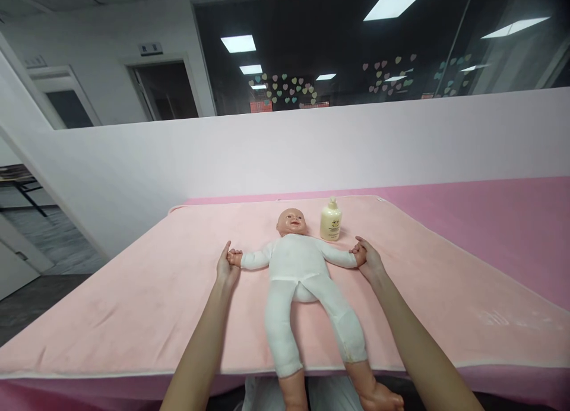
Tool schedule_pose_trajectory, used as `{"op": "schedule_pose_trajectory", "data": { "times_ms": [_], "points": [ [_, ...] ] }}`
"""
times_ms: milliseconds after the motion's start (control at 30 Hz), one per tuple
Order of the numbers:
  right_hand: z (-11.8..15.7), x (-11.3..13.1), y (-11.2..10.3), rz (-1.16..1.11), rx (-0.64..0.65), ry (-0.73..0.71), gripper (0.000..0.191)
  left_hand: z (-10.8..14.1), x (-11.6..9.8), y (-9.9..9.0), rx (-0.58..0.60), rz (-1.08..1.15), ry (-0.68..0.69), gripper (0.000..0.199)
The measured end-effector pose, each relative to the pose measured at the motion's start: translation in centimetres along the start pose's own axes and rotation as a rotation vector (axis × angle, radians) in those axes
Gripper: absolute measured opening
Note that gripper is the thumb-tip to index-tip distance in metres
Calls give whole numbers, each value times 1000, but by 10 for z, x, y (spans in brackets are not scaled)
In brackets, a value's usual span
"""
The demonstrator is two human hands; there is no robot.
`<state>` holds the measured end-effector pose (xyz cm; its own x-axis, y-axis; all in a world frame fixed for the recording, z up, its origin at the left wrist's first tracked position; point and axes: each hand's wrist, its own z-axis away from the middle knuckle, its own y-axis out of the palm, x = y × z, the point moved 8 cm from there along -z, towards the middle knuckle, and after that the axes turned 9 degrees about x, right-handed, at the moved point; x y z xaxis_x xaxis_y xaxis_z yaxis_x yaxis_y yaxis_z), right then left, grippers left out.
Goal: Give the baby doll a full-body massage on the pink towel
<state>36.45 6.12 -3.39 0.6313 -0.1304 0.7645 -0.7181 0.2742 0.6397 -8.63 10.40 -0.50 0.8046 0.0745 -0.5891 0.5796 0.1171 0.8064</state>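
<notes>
A baby doll [299, 259] with a white cloth body lies on its back on a pink towel [133, 292], arms stretched out to both sides. Its bare feet hang past the near edge, toward my lap. My left hand [227, 266] is closed around the doll's hand on the left, thumb pointing up. On the other side, my right hand [369, 259] grips the doll's other hand, its thumb raised too. Beside the doll's head stands a pale yellow pump bottle [331, 221], upright and apart from my hands.
Under the towel is a pink table surface [512, 233], showing at the right. A white low wall [285, 152] runs behind it, with a dark window [338, 43] bearing heart stickers above. Grey floor [53, 239] and a doorway [167, 90] show at the left.
</notes>
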Motion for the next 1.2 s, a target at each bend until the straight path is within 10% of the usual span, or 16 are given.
{"op": "schedule_pose_trajectory", "data": {
  "times_ms": [1200],
  "points": [
    [-2,0,-9,-238,42,-36,20,0,-2,-6,-8,65,77,31]
  ]
}}
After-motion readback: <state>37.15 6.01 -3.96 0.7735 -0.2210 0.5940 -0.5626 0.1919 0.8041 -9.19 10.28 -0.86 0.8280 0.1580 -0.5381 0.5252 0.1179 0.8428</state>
